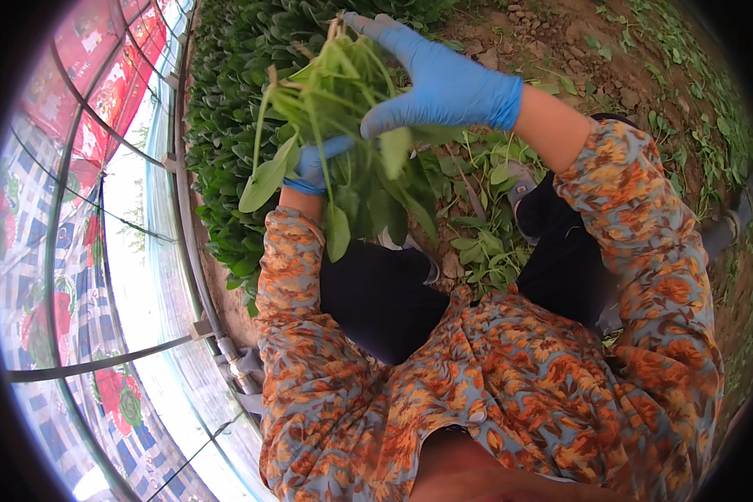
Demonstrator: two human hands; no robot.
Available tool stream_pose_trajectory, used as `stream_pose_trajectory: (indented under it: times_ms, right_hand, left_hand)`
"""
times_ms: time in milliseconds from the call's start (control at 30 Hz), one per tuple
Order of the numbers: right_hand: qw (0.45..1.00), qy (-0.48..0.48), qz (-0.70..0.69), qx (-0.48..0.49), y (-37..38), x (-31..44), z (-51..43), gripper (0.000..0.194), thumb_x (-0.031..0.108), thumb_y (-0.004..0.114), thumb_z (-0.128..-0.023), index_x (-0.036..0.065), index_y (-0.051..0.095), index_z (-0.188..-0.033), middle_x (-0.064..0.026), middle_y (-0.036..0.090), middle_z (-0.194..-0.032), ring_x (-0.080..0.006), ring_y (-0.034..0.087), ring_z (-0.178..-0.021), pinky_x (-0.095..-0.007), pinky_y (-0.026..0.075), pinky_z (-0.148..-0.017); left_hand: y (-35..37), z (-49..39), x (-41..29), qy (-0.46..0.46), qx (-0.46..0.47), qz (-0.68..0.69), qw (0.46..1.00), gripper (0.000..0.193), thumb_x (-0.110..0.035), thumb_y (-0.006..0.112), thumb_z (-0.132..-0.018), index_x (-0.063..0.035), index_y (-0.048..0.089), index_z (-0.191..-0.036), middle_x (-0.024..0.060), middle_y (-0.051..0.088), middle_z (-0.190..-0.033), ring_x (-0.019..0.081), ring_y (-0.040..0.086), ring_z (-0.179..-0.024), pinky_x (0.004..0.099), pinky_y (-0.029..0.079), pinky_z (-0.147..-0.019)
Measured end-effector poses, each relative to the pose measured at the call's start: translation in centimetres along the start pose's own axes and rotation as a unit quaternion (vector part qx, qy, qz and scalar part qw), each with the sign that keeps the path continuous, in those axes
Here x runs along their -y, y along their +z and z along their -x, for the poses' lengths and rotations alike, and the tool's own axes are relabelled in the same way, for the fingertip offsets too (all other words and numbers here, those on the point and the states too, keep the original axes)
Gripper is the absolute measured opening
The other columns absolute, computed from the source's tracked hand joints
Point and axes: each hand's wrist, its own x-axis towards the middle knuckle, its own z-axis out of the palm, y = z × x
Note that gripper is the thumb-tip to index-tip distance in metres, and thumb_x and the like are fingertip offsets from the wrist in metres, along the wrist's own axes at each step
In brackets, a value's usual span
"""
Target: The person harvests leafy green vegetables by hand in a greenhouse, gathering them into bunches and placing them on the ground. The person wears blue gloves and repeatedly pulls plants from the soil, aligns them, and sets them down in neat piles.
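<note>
A bunch of leafy greens (332, 81), spinach-like, is held up in front of me, its pale stems and root ends towards the top and its leaves hanging down. My left hand (319, 164), in a blue glove, is around the lower left side of the bunch, its fingers partly hidden behind leaves. My right hand (442, 81), also in a blue glove with soiled fingertips, is at the right side of the bunch, thumb and fingers spread around the stems. Whether its palm presses on them is not clear.
Dense growing greens (232, 119) stand beyond and to the left. Loose plants (489, 245) lie on the soil between my feet. Brown soil (546, 44) with scattered leaves spreads to the right. A greenhouse wall of film with curved metal pipes (182, 157) runs along the left.
</note>
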Motion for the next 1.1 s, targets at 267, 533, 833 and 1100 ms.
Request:
stream_pose_trajectory:
  times_ms: [267, 533, 833, 1100]
  right_hand:
    - [0.944, 0.025, -0.326, -0.04, -0.4, -0.9, -2.8, 0.096, 0.06, 0.077, -0.081, -0.003, 0.045, -0.146, -0.0193, 0.058, -0.133, -0.0269, 0.054, -0.129, -0.0391, 0.039, -0.113]
    - [0.944, -0.026, -0.326, -0.034, -1.2, -3.0, -3.4, 0.037, 0.032, 0.056, -0.103, 0.005, 0.067, -0.126, -0.0065, 0.068, -0.118, -0.0158, 0.06, -0.114, -0.0318, 0.045, -0.104]
    - [0.954, -0.006, -0.294, -0.059, -1.1, -4.3, -3.7, 0.043, 0.04, 0.051, -0.105, 0.003, 0.07, -0.113, -0.0043, 0.068, -0.107, -0.0116, 0.059, -0.099, -0.029, 0.048, -0.09]
    - [0.987, 0.008, -0.047, -0.154, -0.9, -3.8, -4.4, 0.038, 0.033, 0.049, -0.106, 0.0, 0.068, -0.103, -0.0105, 0.064, -0.091, -0.0188, 0.06, -0.086, -0.0341, 0.048, -0.079]
  left_hand:
    - [8.3, 1.6, -3.1, 0.004, 0.013, -0.118, 0.993, 0.057, -0.007, 0.079, -0.085, -0.0037, 0.056, -0.137, 0.0094, 0.065, -0.128, 0.0198, 0.064, -0.113, 0.0346, 0.054, -0.096]
    - [7.4, 0.9, -2.9, -0.073, 0.094, -0.079, 0.99, 0.075, -0.014, 0.08, -0.086, -0.0042, 0.04, -0.15, 0.0089, 0.056, -0.14, 0.0178, 0.054, -0.125, 0.0341, 0.046, -0.107]
    - [7.8, 1.1, -2.8, -0.017, 0.13, -0.161, 0.978, 0.072, -0.004, 0.069, -0.089, -0.0029, 0.036, -0.154, 0.0053, 0.055, -0.14, 0.0145, 0.054, -0.126, 0.0328, 0.045, -0.107]
    - [9.5, 2.0, -5.6, 0.147, -0.077, -0.246, 0.955, 0.04, -0.017, 0.071, -0.094, -0.0016, 0.058, -0.129, 0.0016, 0.067, -0.094, 0.0073, 0.062, -0.083, 0.0222, 0.052, -0.074]
